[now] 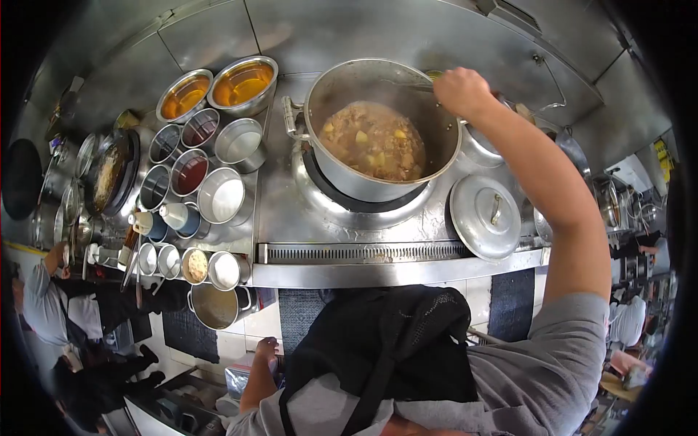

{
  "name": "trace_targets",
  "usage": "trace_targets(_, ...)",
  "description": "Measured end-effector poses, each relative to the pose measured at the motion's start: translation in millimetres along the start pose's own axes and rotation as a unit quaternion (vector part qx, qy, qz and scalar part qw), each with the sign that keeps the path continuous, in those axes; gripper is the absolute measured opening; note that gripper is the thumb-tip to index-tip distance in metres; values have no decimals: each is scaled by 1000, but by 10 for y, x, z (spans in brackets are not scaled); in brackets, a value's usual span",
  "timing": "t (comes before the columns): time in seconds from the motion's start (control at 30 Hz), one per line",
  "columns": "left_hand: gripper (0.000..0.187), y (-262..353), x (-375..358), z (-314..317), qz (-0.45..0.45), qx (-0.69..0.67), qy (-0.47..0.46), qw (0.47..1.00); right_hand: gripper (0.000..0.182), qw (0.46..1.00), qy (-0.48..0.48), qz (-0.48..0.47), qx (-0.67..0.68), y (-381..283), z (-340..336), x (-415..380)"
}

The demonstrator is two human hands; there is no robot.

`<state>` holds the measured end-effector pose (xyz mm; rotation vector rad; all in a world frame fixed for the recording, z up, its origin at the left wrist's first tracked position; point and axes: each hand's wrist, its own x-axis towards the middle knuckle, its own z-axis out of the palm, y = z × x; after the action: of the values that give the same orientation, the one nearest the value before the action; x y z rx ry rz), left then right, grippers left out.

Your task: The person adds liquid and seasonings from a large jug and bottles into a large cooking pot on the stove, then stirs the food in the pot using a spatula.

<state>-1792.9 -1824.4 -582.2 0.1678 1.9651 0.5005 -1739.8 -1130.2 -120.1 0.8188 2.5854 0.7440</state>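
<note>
While steam blurs the far rim, the scene reads like this:

Pot (342,94): big steel stockpot, centre of the stainless range, sitting on a round burner ring (320,200); two-bolt side handle faces left.
Stew (372,139): brown chunky mix with pale yellow cubes, fills the pot's lower part, surface well below the rim.
Ladle handle (411,85): thin metal rod crossing the pot's far rim, end hidden in the right hand; its bowl can't be made out.
Right hand (462,91): fisted over the pot's far right rim, fingers wrapped tight around the ladle handle, knuckles up.
Right arm: bare forearm stretches from the grey sleeve at lower right up and left to the pot, elbow nearly straight.
Left hand (267,350): low beside the body, below the range front, near a metal container (240,379); grip can't be told, fingers mostly hidden.
Lid (486,216): flat steel lid with a strap handle, lying on the range just right of the pot.
Oil bowls (218,87): two steel bowls of amber liquid, back left.
Seasoning tins (190,163): cluster of round tins left of the pot, some dark red, some white.
Small pot (216,305): brown liquid, hanging off the range front at left.
Other person (43,305): grey sleeve, far left edge.
</note>
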Motion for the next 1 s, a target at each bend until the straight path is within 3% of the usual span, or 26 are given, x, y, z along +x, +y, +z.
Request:
trace_targets(0.03, 20, 3, 27, -21, -56, -26, 27, 998, 22, 1000, -4, -10, -12, -104, -62, 118)
trace_targets(0.2, 22, -123, 168, 8, -52, -45, -12, 998, 24, 999, 9, 9, -42, -565, 46, 758)
trace_targets(0.27, 24, -305, 300, 219, -81, -147, -15, 986, 23, 989, -80, 20, -123, -694, 4, 971)
trace_targets(0.33, 25, -500, 408, 409, -69, -193, -5, 979, 22, 987, -81, 25, -138, -737, -17, 1174)
trace_targets(0.37, 26, -722, 522, 508, -23, -172, -17, 985, 21, 984, -81, 34, -154, -731, 10, 1274)
trace_targets(0.43, 28, -1191, 724, 706, 198, 33, -4, 980, 20, 983, -50, 2, -175, -607, 141, 1481)
trace_targets(0.47, 30, -1266, 689, 764, 354, 221, 74, 906, 20, 979, -15, -29, -200, -537, 221, 1561)
trace_targets(0.57, 31, -1350, 455, 720, 314, 292, 70, 901, 17, 980, 28, -94, -173, -175, 263, 1646)
trace_targets(0.63, 31, -1366, 269, 728, 208, 133, 28, 968, 20, 980, 25, -128, -149, 39, 314, 1753)
trace_targets(0.73, 31, -1343, 15, 835, 63, -47, 9, 997, 27, 975, -30, -157, -152, 229, 317, 1807)
trace_targets(0.9, 31, -1316, -289, 1056, 24, -81, 9, 996, 28, 984, -47, -157, -65, 330, 586, 1726)
trace_targets(1.0, 31, -1288, -230, 1109, 32, -93, 6, 995, 28, 977, -33, -206, -40, 351, 773, 1636)
